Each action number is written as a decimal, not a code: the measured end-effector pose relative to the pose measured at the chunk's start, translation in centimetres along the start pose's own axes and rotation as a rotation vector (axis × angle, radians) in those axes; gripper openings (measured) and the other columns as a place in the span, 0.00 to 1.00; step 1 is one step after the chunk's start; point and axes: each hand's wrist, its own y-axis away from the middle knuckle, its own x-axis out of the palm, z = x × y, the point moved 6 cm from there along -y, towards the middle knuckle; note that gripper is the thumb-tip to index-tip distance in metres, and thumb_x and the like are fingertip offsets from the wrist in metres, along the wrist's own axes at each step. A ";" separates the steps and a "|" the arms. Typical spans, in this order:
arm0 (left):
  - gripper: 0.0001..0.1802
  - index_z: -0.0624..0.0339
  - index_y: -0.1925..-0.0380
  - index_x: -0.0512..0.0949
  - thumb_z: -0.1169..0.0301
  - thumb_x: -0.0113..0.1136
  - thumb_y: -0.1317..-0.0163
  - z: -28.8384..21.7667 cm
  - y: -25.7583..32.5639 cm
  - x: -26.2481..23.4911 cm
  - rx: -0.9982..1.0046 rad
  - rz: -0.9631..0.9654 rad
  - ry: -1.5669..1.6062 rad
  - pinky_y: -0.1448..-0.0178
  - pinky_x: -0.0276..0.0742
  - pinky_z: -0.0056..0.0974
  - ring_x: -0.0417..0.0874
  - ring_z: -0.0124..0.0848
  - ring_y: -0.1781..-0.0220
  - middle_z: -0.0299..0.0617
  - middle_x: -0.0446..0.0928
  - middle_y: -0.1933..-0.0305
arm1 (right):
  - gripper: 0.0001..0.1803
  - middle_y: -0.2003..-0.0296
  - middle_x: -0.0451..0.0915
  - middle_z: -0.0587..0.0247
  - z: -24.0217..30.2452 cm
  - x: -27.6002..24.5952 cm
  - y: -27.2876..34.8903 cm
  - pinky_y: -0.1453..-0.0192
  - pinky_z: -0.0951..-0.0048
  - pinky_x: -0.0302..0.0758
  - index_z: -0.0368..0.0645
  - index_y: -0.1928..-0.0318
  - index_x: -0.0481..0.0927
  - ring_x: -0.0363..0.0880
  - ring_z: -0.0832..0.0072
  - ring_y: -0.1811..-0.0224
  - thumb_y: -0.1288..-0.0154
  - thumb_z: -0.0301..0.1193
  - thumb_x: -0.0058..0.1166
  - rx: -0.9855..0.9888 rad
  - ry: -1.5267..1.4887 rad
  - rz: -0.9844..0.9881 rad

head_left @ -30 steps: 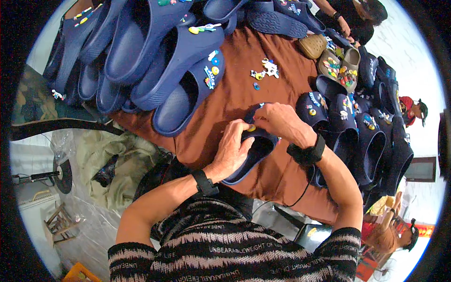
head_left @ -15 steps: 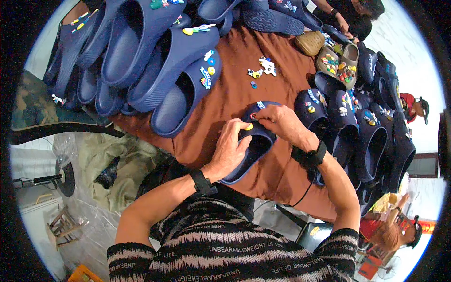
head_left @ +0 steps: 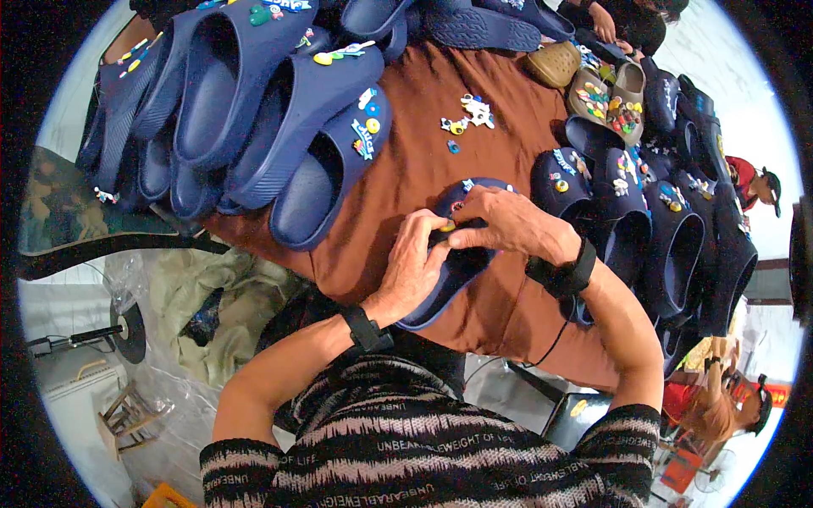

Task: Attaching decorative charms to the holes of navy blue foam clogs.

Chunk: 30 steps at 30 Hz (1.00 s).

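Observation:
A navy slide slipper (head_left: 453, 284) lies on the brown cloth in front of me, its toe pointing away. My left hand (head_left: 413, 264) grips the near left edge of its strap, fingertips beside a small yellow charm (head_left: 447, 226). From the right, my right hand (head_left: 508, 222) is closed over the strap, fingers on top and thumb at the opening edge. A small red-and-white charm (head_left: 457, 206) shows by its fingertips; what lies beneath those fingers is hidden. Farther up the cloth are loose charms: a white one (head_left: 478, 111), a yellow-and-dark one (head_left: 455, 126) and a blue one (head_left: 453, 146).
Navy slippers with charms (head_left: 318, 182) are piled at the left. More charm-decorated navy slippers (head_left: 677, 245) stand in rows at the right, near tan clogs (head_left: 627, 106). Across the table a person's hands (head_left: 605, 25) show. A black cable (head_left: 555, 343) hangs by the near edge.
My right hand has turned and shifted slightly, its thumb coming down to the strap's opening edge near the yellow charm. My left hand stays on the slipper. The view has shifted a little.

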 end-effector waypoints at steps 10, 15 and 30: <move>0.17 0.65 0.47 0.72 0.77 0.56 0.36 -0.8 -0.2 -0.5 0.046 0.010 0.040 0.32 0.68 0.48 0.72 0.51 0.38 0.55 0.72 0.44 | 0.36 0.47 0.79 0.52 -0.1 1.4 0.6 0.37 0.52 0.70 0.40 0.47 0.83 0.74 0.52 0.40 0.42 0.58 0.62 -0.040 0.089 -0.141; 0.17 0.66 0.44 0.73 0.67 0.49 0.27 -0.4 -0.3 0.0 0.007 0.037 0.064 0.30 0.66 0.47 0.71 0.51 0.35 0.55 0.72 0.40 | 0.31 0.50 0.80 0.52 -0.7 3.2 1.7 0.39 0.55 0.72 0.40 0.49 0.83 0.76 0.53 0.43 0.41 0.53 0.64 -0.088 0.003 -0.432; 0.29 0.67 0.33 0.66 0.60 0.52 0.26 -2.1 -0.1 0.9 0.097 0.137 -0.067 0.23 0.59 0.50 0.64 0.53 0.26 0.59 0.65 0.28 | 0.15 0.50 0.77 0.51 -3.9 6.5 8.3 0.41 0.66 0.72 0.33 0.45 0.76 0.76 0.62 0.47 0.25 0.30 0.48 0.282 -0.689 -1.005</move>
